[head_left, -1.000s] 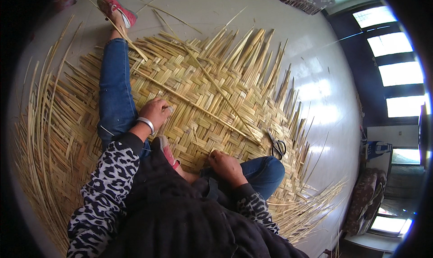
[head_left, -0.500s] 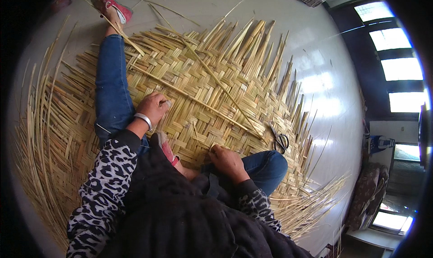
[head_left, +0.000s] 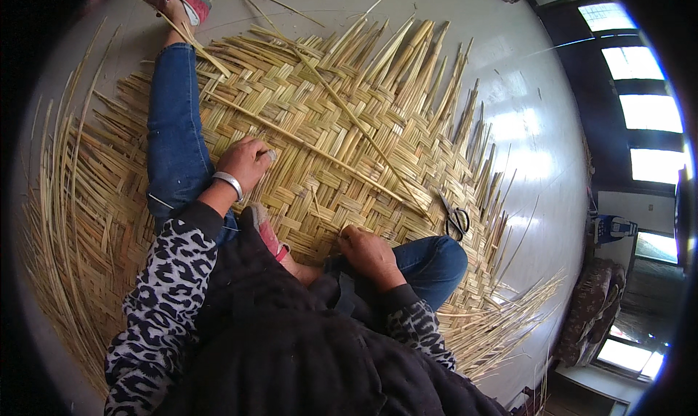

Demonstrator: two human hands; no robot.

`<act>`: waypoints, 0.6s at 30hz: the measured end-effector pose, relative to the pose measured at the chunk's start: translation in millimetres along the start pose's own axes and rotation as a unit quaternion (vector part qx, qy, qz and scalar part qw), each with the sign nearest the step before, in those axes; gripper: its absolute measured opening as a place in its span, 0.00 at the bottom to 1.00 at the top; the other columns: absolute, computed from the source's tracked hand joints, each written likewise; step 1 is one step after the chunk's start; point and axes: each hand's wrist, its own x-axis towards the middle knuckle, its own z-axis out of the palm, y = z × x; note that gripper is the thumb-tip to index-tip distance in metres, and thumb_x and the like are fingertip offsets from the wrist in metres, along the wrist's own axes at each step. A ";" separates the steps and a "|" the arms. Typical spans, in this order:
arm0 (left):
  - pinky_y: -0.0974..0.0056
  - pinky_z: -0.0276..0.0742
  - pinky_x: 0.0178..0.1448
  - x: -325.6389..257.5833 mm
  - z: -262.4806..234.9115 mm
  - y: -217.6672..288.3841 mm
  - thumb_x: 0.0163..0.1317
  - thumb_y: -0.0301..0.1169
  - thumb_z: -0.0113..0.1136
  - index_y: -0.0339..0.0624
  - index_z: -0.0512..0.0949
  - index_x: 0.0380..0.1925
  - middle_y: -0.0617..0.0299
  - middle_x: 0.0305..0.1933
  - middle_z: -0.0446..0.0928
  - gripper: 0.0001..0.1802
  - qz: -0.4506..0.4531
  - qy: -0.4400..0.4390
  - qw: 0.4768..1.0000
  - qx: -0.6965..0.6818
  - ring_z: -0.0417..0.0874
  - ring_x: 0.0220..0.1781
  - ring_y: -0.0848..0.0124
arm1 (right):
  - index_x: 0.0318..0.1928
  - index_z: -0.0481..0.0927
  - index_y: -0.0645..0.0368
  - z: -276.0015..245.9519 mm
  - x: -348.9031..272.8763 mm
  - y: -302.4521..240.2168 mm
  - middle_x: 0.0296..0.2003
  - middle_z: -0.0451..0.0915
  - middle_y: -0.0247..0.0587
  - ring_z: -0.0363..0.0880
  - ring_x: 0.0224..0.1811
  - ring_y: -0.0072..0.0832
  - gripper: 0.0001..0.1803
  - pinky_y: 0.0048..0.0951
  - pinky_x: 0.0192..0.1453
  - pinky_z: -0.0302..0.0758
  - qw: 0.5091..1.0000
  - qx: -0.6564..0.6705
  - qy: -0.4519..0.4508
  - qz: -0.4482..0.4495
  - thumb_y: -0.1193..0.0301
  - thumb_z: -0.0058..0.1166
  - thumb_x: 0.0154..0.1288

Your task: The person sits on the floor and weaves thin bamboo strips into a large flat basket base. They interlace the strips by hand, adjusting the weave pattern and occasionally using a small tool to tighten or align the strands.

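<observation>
I sit on a large woven mat [head_left: 331, 143] of flat yellow-green reed strips, their loose ends sticking out around its edge. Beside my stretched left leg, my left hand [head_left: 246, 163] rests on the weave with its fingers curled; a silver bangle circles that wrist. My right hand [head_left: 369, 255] lies closed on the mat by my bent right knee, thumb against the fingers. Anything within either hand is hidden or too thin to make out. Two long loose reeds cross the mat beyond my hands, a straight reed [head_left: 320, 153] and a slanting reed [head_left: 356, 119].
Black-handled scissors [head_left: 456, 220] lie on the mat past my right knee. Long loose strips [head_left: 69, 176] fan out on the left, and more strips [head_left: 502, 329] at lower right. Shiny grey floor [head_left: 538, 125] surrounds the mat. A patterned brown sofa [head_left: 590, 311] stands at right, below windows.
The view has shifted slightly. Both hands stay at nearly the same places on the mat, with fingers still curled.
</observation>
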 end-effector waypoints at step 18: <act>0.52 0.80 0.49 1.2 -1.8 -0.7 0.67 0.33 0.66 0.37 0.83 0.38 0.50 0.40 0.81 0.10 0.025 0.001 1.000 0.001 0.84 0.43 0.51 | 0.47 0.79 0.56 0.4 1.2 2.3 0.41 0.86 0.55 0.85 0.46 0.56 0.17 0.55 0.48 0.81 0.999 0.030 0.012 -0.019 0.55 0.53 0.77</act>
